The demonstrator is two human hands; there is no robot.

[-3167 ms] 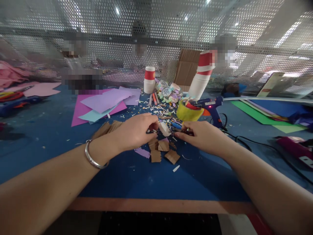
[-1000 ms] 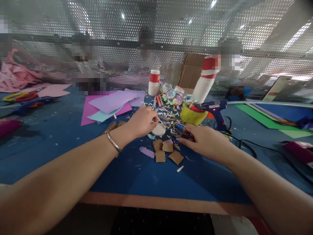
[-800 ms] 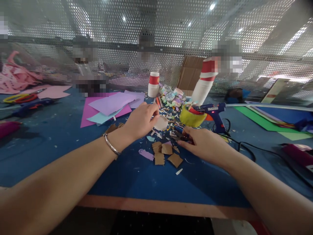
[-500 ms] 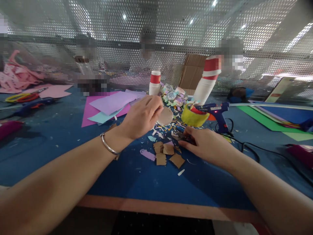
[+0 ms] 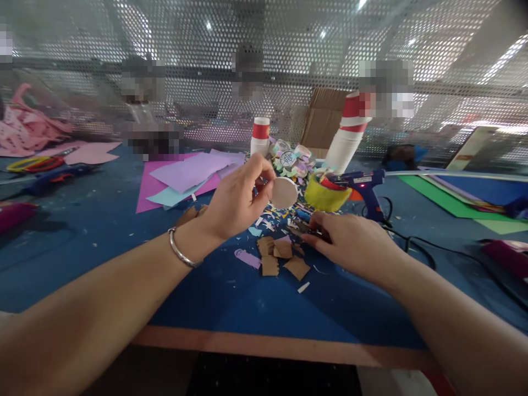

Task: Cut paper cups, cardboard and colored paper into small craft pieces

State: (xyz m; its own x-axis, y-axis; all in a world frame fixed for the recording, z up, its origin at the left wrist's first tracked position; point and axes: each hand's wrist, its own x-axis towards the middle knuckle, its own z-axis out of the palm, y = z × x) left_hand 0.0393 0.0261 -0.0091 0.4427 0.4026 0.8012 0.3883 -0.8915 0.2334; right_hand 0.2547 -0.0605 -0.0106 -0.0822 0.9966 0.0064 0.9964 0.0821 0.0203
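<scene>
My left hand (image 5: pixel 243 195), with a silver bangle at the wrist, pinches the edge of a round pale disc (image 5: pixel 284 193) between thumb and fingers, raised above the scraps. To its right, my right hand (image 5: pixel 346 236) is low over the table, closed around a dark tool whose greyish tip (image 5: pixel 295 230) points left; the fingers hide most of it. Just in front of these hands lie small brown cardboard pieces (image 5: pixel 270 265) and a purple paper strip (image 5: pixel 247 258). A yellow-wrapped ring (image 5: pixel 325 193) sits behind my right hand, by a blue glue gun (image 5: pixel 365 187).
Paper cup stacks (image 5: pixel 346 148) and a shorter stack (image 5: pixel 260 135) stand behind a pile of decorated paper pieces (image 5: pixel 289 157). Coloured sheets (image 5: pixel 185 171) lie at left. A black cable (image 5: pixel 429 247) runs right. Perforated metal (image 5: pixel 289 33) rises behind the table.
My left hand has turned so its thumb and fingers show more, and the disc has shifted slightly right and faces me more. My right hand stays almost where it was.
</scene>
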